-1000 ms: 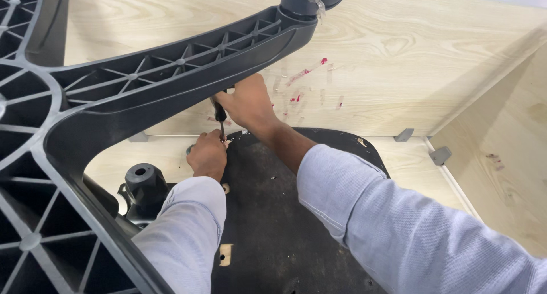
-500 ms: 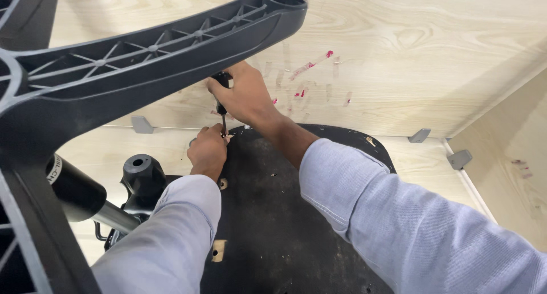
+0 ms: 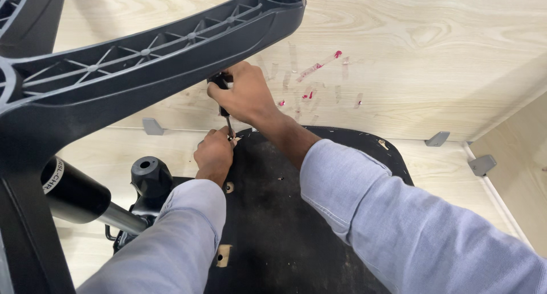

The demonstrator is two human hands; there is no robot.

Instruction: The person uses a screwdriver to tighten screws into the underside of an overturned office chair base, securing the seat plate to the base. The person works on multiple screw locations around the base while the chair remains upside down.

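Since the earlier frame our view shifts left; hands hardly move. Right hand (image 3: 242,94) grips the screwdriver (image 3: 227,118) upright at the black seat underside's (image 3: 285,214) front edge. Left hand (image 3: 213,153) pinches at its tip. We keep the shaft vertical, pressing straight down.

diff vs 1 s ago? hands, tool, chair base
Mostly the view shifted: the black chair base now sits higher and further left in frame, uncovering the gas cylinder at lower left. The right hand keeps its grip on the screwdriver, tip down at the edge of the black seat underside. The left hand stays pinched at the tip. Nothing was let go.
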